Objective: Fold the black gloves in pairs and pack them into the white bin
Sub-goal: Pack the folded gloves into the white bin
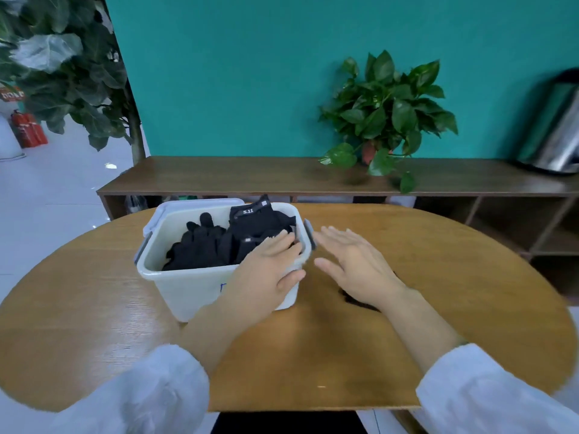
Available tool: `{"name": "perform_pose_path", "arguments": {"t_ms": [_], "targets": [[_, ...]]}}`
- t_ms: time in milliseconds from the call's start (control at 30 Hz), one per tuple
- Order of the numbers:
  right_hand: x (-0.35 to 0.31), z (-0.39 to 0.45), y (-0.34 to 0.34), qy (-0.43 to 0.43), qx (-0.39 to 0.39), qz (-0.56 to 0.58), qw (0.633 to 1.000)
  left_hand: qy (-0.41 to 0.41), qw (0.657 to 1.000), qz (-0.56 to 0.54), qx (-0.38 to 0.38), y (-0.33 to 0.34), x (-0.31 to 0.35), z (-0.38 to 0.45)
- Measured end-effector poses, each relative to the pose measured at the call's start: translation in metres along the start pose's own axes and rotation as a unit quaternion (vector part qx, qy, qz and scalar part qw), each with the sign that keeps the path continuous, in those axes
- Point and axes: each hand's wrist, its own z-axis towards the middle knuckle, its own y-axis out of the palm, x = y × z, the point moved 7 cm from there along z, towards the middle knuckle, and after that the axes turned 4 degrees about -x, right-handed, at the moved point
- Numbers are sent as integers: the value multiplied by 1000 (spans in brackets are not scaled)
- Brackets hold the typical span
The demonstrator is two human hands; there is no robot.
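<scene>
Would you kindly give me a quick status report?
Left hand open, resting on bin rim. Right hand open, beside bin. Gloves inside. Nothing blocking.

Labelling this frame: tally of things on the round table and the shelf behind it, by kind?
White bin, with black gloves inside (count unclear): 1
Hands, left and right: 2
Potted plant: 1
Steel kettle: 1
Total: 5

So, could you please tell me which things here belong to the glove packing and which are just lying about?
Job: black gloves, white bin, left hand, right hand.
Lying about: potted plant, metal kettle, wooden shelf.
</scene>
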Motion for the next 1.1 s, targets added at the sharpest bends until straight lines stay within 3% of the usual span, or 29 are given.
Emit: {"name": "perform_pose_path", "arguments": {"t_ms": [267, 500, 767, 1100], "targets": [[108, -75, 15, 147, -31, -18, 988, 85, 989, 80, -85, 96, 75, 36], [155, -78, 55, 197, -71, 13, 978, 16, 983, 51, -175, 170, 63, 76], [171, -48, 94, 226, -81, 87, 967, -48, 975, -31, -214, 217, 38, 101], [144, -72, 112, 188, -83, 93, 974, -75, 981, -48, -173, 217, 41, 54]]}}
